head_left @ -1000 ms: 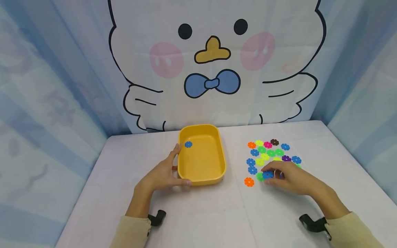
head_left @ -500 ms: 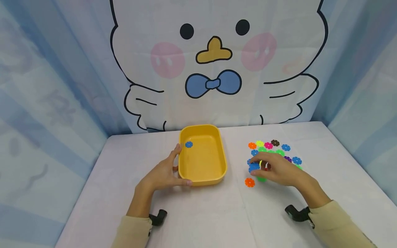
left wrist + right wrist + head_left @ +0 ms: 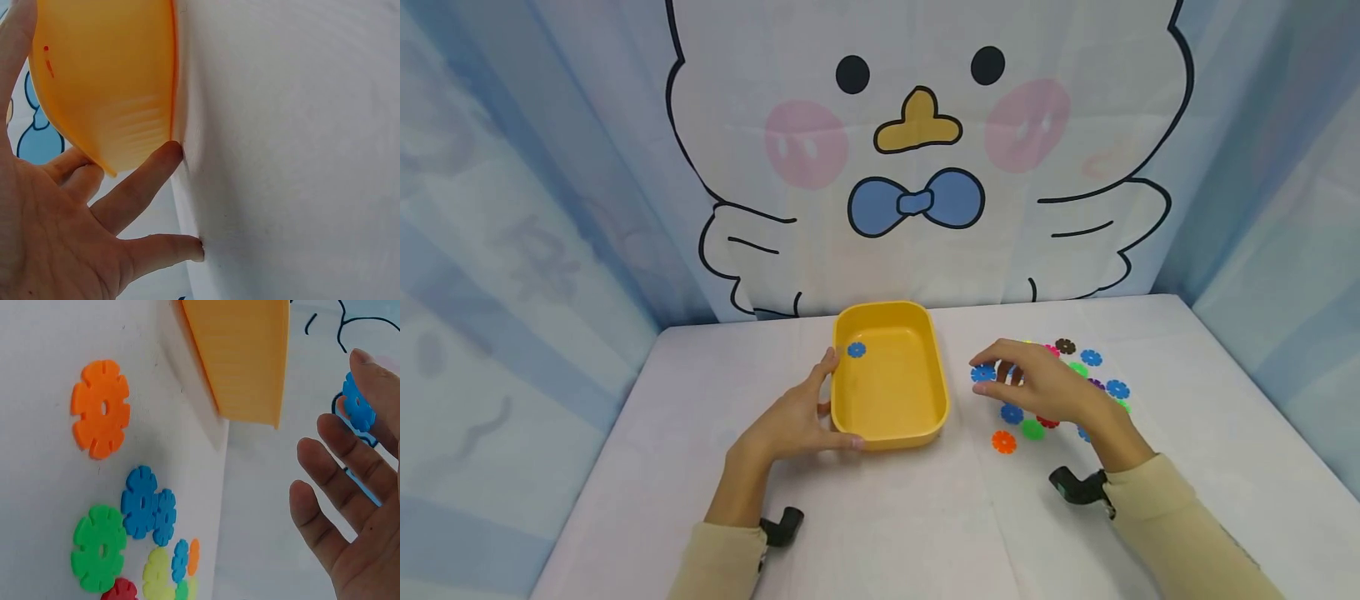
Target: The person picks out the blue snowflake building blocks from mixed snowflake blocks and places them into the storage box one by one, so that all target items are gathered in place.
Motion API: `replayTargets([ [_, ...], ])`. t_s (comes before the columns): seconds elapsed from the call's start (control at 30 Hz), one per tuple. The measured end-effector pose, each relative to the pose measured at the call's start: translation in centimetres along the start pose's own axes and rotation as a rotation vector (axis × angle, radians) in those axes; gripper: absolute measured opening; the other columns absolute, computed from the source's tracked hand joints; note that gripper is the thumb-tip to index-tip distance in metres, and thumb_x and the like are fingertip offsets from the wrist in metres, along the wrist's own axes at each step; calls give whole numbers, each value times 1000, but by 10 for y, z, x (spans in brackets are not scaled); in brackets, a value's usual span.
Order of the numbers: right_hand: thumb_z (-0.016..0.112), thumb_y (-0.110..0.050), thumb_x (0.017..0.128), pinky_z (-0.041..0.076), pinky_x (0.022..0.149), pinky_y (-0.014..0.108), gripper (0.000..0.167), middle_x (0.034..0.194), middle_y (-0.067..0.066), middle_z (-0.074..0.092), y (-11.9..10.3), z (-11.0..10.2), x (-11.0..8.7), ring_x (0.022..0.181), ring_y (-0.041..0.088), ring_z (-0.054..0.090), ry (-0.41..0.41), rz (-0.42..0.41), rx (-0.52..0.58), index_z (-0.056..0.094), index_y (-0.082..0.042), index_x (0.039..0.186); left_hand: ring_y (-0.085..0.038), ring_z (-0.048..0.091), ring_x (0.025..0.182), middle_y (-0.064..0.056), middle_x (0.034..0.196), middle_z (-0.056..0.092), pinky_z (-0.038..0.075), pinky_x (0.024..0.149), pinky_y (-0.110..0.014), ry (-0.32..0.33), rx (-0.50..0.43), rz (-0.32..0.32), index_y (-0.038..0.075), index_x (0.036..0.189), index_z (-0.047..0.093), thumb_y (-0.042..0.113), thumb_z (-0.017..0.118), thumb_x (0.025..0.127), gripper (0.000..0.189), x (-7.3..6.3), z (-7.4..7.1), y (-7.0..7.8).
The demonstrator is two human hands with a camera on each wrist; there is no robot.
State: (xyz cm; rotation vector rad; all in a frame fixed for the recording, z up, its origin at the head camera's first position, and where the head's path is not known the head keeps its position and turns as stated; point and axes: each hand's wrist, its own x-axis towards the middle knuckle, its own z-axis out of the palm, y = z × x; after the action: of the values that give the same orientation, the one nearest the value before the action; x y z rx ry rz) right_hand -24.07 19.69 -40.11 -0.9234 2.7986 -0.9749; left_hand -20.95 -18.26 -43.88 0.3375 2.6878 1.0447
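Note:
A yellow plastic tray (image 3: 891,440) stands on the white table. My left hand (image 3: 792,423) holds its left side, thumb at the front corner and index finger at the left rim. Inside, near the left wall, lies one blue snowflake disc (image 3: 857,350). To the right of the tray, my right hand (image 3: 1041,379) pinches another blue snowflake disc (image 3: 359,403) between thumb and index finger, raised above the table. The right wrist view shows its other fingers spread loosely. Below and behind this hand are scattered loose discs, including an orange disc (image 3: 1003,442) and a green disc (image 3: 99,549); some are hidden.
More flat notched discs, such as a brown disc (image 3: 1065,346) and a blue disc (image 3: 1117,389), lie at the table's right side. A printed cloth backdrop (image 3: 917,258) hangs behind the table (image 3: 895,533), with blue curtains at both sides.
My right hand has moved left and toward the back with the pinched blue snowflake disc, from over the scattered discs toward the tray. The left hand and tray stay put.

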Motion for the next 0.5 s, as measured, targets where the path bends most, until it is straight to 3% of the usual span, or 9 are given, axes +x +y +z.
replayTargets([
  [0.5,79,-31,93,61,75,33,38,114,-6,65,-9,17,31,92,13,62,47,-136,55,69,-13,125,-25,65,126,16,170,13,50,108,-45,-1,-12,10,33,166,0,65,92,61,142,-1,0,0],
])
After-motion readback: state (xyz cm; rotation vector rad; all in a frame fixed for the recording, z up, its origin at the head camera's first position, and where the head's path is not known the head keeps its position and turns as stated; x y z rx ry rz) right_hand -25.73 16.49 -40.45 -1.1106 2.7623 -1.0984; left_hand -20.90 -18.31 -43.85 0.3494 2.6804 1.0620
